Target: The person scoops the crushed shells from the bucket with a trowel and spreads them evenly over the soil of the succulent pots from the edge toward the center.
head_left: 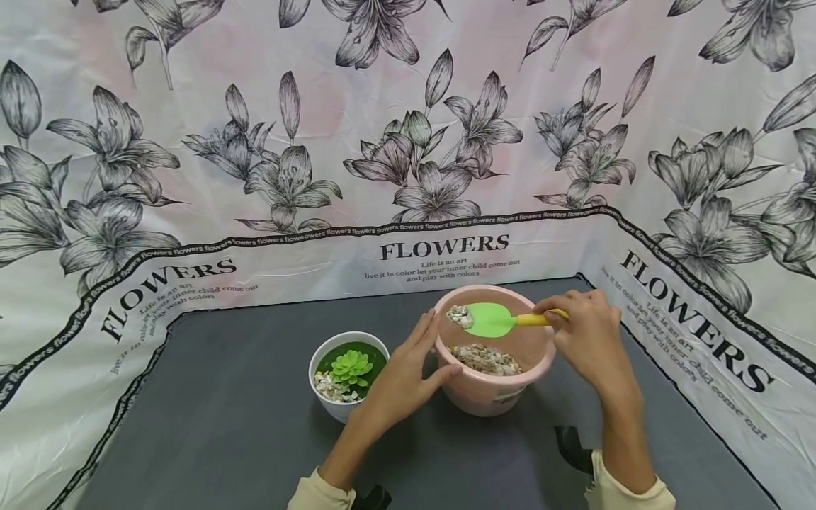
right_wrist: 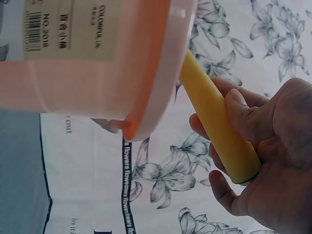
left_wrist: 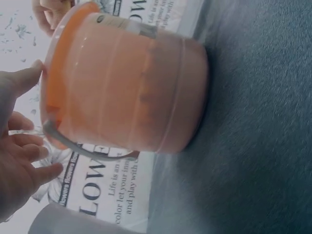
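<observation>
Where the grey tabletop [head_left: 223, 411] begins at left, a white bowl [head_left: 319, 365] holds a green succulent [head_left: 350, 367] and pebbles; the left hand [head_left: 408, 375], fingers straight, steadies the pink plastic bucket [head_left: 491, 397] of gravel; the right hand [head_left: 589, 336] grips the yellow-handled green scoop [head_left: 491, 320], pebble-laden above the bucket.

The grey table [head_left: 223, 411] lies open to the left and along the near edge. At centre the white succulent pot [head_left: 347, 375] and pink bucket [head_left: 494, 354] stand just apart — the left hand [head_left: 408, 372] fills that gap. Flower-print backdrop [head_left: 408, 142] walls the back and both sides.
</observation>
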{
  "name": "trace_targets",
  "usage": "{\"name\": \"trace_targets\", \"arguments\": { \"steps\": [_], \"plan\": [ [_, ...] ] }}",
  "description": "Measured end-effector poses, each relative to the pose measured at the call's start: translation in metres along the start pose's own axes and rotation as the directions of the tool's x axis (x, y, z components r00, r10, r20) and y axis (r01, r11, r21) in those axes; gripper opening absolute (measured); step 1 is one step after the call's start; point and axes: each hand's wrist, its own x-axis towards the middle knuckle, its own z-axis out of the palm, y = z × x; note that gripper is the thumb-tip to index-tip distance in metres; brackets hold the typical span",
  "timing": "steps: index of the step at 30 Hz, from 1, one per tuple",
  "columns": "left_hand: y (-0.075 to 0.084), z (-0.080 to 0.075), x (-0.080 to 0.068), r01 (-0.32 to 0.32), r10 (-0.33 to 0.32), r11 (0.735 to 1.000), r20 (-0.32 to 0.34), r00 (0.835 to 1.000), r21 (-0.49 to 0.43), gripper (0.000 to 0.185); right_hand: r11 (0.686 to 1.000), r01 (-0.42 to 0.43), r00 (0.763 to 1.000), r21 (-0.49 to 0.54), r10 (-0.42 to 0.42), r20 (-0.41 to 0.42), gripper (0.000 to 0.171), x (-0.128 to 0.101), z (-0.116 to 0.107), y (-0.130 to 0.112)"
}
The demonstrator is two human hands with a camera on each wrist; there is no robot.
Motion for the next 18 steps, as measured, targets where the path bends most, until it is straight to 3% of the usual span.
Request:
{"name": "trace_targets", "arguments": {
  "steps": [6,18],
  "plan": [
    [0.001,-0.013,-0.005,-0.003,0.006,0.999,-0.049,0.999,0.046,0.083,1.000,0.015,1.000,0.013,-0.015,-0.017,0.020,0.003,-0.003,-0.007],
    [-0.007,-0.030,-0.015,-0.005,0.011,0.999,-0.130,0.991,0.049,0.080,0.997,0.062,0.998,0.046,-0.060,-0.029,0.020,0.007,-0.003,-0.024]
  ]
}}
